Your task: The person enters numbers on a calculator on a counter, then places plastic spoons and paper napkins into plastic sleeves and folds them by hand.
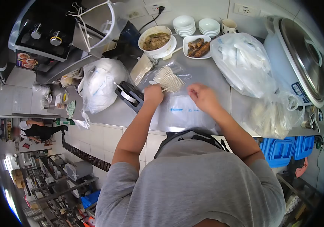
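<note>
A pile of pale wooden forks (170, 78) lies on clear plastic wrapping on the steel counter. At the pile's left edge, my left hand (154, 94) is closed, with what looks like a wooden fork in its fingers; the grip is partly hidden. To the right of the pile is my right hand (204, 99), its fingers curled and pinched together; whatever they hold, if anything, is too small to make out. Between my wrists, clear plastic bags (184, 111) with blue print lie flat. Beside my left forearm stands a black tape dispenser (130, 97).
Behind the forks are a bowl of food (155, 39), a dish of browned pieces (198, 48) and stacked white bowls (184, 25). Full plastic bags stand left (104, 85) and right (243, 62). A large lidded container (298, 56) is far right. Another person (39, 129) stands in the distance.
</note>
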The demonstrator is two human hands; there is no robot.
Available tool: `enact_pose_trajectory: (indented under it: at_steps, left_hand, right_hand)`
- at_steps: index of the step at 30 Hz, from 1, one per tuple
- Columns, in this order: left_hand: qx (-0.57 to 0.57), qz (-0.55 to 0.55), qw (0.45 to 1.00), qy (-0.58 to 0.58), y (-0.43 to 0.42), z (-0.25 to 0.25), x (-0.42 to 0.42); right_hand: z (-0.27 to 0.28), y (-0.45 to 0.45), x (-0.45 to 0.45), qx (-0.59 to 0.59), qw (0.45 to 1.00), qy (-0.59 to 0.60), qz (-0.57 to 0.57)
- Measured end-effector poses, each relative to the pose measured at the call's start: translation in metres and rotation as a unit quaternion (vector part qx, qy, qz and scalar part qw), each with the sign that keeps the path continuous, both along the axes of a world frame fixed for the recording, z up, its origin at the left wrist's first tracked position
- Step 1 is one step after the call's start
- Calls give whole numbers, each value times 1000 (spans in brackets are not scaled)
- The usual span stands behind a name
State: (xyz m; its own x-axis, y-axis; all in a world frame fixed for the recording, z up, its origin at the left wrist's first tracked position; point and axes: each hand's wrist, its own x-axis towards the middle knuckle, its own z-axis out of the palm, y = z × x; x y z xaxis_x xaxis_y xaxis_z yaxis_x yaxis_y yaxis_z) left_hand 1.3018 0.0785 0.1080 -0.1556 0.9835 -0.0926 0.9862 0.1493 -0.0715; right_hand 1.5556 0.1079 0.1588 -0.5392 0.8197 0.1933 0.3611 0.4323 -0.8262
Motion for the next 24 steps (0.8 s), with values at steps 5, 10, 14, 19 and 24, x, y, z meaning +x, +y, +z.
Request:
enact_pose_trajectory:
  at_steps: [5,10,14,19,24]
  left_hand:
    - [48,-40,988,-139,-22,50,3]
    - [-61,-13,863,-502,-26,83,19]
    - [-91,95,782,-609,9,46,-32]
    - [41,74,987,-138,65,-8,-93]
    - [146,71,985,-66,91,-10,-93]
  right_hand:
    - [22,-15,-22,183,982,-14,53]
    - [5,-19,-54,272,957,-79,60]
    - [-17,-11,-43,211,970,-99,75]
    - [-5,-24,-21,206,973,-88,48]
    - [-4,-38,-8,109,989,-95,18]
